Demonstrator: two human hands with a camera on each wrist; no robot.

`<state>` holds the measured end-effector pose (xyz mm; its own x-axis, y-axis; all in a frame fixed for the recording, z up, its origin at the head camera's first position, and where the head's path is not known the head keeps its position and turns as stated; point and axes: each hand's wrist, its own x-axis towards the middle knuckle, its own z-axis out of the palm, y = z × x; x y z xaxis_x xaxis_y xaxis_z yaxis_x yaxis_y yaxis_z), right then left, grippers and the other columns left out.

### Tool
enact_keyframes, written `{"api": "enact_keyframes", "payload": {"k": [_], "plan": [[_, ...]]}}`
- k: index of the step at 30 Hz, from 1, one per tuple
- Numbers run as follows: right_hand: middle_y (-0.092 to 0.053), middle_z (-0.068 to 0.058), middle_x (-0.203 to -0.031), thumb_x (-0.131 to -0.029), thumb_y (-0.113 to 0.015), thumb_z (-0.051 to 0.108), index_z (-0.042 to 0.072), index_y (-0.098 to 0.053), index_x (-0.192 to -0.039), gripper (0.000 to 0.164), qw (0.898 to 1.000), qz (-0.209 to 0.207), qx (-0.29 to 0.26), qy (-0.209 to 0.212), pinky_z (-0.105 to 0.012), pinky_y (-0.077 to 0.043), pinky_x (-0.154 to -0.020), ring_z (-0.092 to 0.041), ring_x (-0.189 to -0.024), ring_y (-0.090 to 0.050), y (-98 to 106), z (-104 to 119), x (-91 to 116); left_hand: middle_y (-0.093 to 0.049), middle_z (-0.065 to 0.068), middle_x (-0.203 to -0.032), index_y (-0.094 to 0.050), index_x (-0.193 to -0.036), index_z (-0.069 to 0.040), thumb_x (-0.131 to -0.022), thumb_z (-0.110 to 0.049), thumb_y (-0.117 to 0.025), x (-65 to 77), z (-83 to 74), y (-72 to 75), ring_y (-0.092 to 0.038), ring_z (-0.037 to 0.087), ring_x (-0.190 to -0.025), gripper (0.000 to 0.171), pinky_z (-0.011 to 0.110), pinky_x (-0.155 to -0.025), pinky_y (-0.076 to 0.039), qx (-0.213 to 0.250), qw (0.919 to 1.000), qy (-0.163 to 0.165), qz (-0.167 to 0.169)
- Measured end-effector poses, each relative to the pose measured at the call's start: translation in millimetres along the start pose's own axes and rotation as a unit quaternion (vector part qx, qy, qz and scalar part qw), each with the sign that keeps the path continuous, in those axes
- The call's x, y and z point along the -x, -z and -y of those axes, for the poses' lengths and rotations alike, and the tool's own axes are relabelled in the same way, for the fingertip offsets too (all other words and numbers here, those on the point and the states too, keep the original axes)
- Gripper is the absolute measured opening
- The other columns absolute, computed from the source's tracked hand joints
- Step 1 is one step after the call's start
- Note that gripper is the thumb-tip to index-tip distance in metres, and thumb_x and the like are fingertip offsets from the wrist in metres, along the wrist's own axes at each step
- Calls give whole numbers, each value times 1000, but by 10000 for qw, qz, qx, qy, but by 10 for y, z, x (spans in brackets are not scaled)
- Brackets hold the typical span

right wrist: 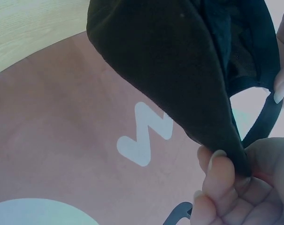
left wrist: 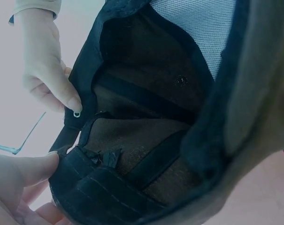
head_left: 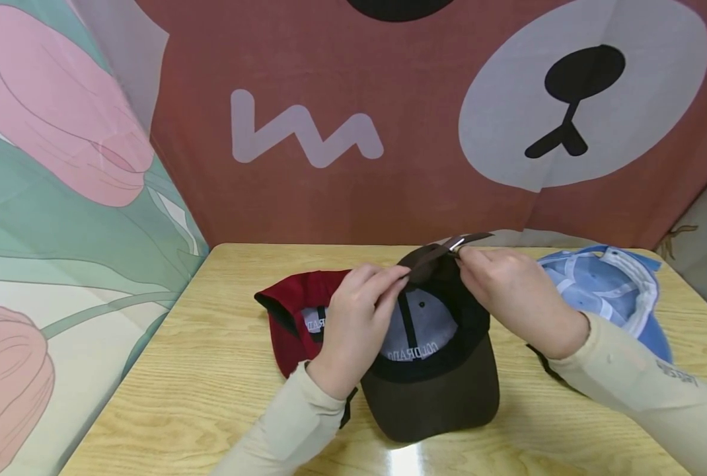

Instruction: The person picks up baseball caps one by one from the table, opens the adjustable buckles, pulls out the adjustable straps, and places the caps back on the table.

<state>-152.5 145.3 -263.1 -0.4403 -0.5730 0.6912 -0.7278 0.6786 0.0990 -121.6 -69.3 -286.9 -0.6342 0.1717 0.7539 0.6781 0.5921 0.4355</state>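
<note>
A dark brown baseball cap (head_left: pixel 437 403) sits inside up in the head view, its visor toward me and mirrored lettering on its grey inner front panel. My left hand (head_left: pixel 362 317) pinches the left part of its back strap (head_left: pixel 427 260) between thumb and fingers. On the other side, my right hand (head_left: pixel 517 297) grips the back edge beside a small metal buckle (head_left: pixel 456 243). The strap's loose end sticks out past the buckle to the right. In the right wrist view, the fingers (right wrist: pixel 221 173) wrap the cap's back edge, with an opening above the strap.
A red cap (head_left: pixel 294 297) lies left of the brown one, partly behind my left hand. To the right, a light blue cap (head_left: pixel 609 284) rests inside up behind my right forearm. The wooden table (head_left: pixel 199 370) ends at a hanging cloth (head_left: pixel 330 198) with a bear print.
</note>
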Motion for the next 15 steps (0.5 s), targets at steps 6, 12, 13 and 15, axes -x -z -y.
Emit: {"api": "enact_keyframes", "payload": {"k": [6, 12, 13, 15], "plan": [[-39, 2, -58, -72, -74, -9, 2, -53, -85, 27, 10000, -41, 22, -42, -35, -42, -47, -19, -51, -49, -16, -10, 2, -65, 5, -86, -75, -107, -7, -87, -7, -73, -3, 1, 9, -59, 16, -77, 21, 23, -65, -49, 15, 10000, -40, -23], [-39, 0, -56, -72, -74, -10, 1, -53, -86, 28, 9999, -135, 30, -55, -35, -39, -43, -19, -47, -46, -10, -26, 0, -64, 4, -84, -75, -105, -6, -85, -4, -74, -17, 16, 12, -58, 16, -74, 21, 23, -63, -48, 3, 9997, -152, -177], [-39, 0, -55, -72, -74, -10, 1, -53, -86, 28, 9999, -138, 24, -60, -35, -38, -43, -19, -47, -45, -9, -27, -1, -64, 4, -83, -75, -105, -6, -84, -3, -74, -18, 19, 9, -58, 16, -73, 21, 23, -62, -48, 4, 9997, -165, -194], [-40, -1, -56, -71, -75, -10, 1, -53, -87, 29, 9999, -125, 22, -69, -35, -39, -43, -19, -47, -46, -8, -29, -1, -64, 4, -83, -75, -105, -6, -84, -2, -74, -19, 21, 6, -58, 15, -73, 21, 23, -62, -48, 13, 9996, -184, -208]]}}
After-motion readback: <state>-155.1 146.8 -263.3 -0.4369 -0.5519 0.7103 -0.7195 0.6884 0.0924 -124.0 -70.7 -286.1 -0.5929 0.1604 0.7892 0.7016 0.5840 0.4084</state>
